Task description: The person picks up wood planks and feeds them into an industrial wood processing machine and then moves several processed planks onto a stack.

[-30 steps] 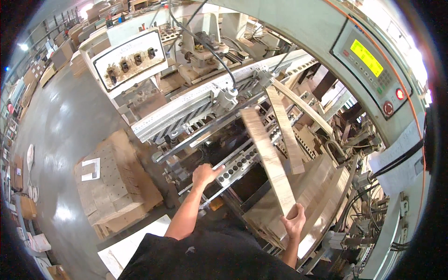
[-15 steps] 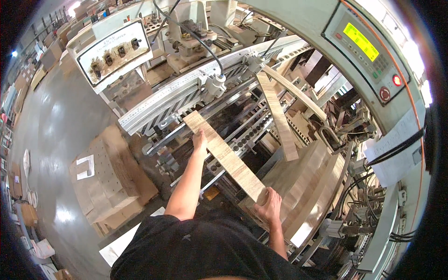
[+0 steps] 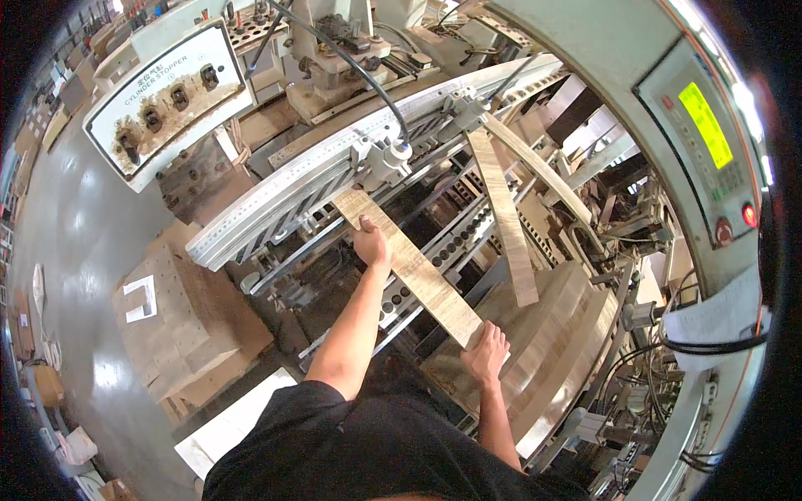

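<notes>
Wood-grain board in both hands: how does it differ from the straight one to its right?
The held board has the left hand and right hand on it; the second board, neither. The held board slants diagonally across the picture; the second board runs nearer vertical. Both are long, straight, wood-grained strips.

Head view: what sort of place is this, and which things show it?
Probably a woodworking workshop or factory: a long wood-grained strip is being handled, a stack of wood-grained boards lies nearby, and a control panel is lit.
</notes>
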The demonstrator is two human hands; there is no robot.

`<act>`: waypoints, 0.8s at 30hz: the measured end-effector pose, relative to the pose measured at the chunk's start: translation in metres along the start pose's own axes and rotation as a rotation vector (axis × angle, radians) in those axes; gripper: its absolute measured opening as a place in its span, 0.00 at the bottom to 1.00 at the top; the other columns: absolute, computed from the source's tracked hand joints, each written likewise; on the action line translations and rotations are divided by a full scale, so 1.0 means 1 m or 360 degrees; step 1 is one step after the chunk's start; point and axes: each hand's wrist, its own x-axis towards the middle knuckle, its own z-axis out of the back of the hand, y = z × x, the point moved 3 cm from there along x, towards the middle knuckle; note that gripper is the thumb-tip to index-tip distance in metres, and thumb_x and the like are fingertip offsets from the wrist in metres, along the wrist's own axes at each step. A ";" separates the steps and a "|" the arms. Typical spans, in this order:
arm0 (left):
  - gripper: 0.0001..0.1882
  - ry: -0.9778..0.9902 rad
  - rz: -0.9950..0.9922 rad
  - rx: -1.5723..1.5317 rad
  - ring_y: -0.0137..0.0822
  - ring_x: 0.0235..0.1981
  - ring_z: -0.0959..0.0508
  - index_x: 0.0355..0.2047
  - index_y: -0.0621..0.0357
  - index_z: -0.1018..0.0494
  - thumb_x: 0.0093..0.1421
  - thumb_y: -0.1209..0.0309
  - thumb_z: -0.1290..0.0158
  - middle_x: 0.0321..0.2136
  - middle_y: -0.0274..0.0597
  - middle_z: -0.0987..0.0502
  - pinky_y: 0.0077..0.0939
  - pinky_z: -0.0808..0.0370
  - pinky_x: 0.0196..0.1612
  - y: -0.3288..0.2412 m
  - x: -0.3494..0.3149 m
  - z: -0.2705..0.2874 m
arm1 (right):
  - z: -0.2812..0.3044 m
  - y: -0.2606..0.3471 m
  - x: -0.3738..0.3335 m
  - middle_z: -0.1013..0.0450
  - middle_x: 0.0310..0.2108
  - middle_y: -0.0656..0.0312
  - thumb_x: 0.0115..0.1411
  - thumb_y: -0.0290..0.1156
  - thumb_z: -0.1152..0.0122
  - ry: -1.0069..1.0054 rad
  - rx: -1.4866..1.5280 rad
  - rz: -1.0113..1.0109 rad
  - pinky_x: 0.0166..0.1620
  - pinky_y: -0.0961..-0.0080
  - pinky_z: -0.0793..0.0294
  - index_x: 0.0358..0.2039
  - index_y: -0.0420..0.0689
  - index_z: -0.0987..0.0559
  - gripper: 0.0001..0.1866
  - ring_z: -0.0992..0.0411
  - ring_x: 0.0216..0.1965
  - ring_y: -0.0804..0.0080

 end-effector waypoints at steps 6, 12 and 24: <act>0.31 -0.0171 -0.0266 -0.0237 0.61 0.46 0.21 0.55 0.85 0.39 0.71 0.58 0.57 0.42 0.71 0.22 0.47 0.24 0.48 0.005 0.004 -0.002 | 0.005 0.011 0.009 0.29 0.44 0.51 0.46 0.30 0.40 -0.0005 -0.0006 0.0015 0.50 0.57 0.36 0.51 0.40 0.29 0.29 0.31 0.47 0.51; 0.35 -0.0101 -0.0119 -0.0166 0.62 0.50 0.23 0.58 0.88 0.44 0.72 0.57 0.57 0.46 0.78 0.26 0.45 0.26 0.52 0.006 0.003 -0.006 | 0.010 0.017 0.009 0.30 0.48 0.51 0.38 0.27 0.35 0.0095 -0.0033 -0.0069 0.55 0.59 0.37 0.53 0.39 0.30 0.35 0.33 0.53 0.50; 0.37 -0.0068 -0.0264 -0.0348 0.66 0.49 0.24 0.56 0.90 0.43 0.71 0.54 0.57 0.44 0.81 0.26 0.46 0.26 0.50 0.017 0.004 -0.008 | 0.006 0.007 0.003 0.29 0.49 0.50 0.35 0.29 0.33 0.0078 -0.0002 -0.0063 0.56 0.59 0.37 0.54 0.39 0.30 0.39 0.33 0.53 0.49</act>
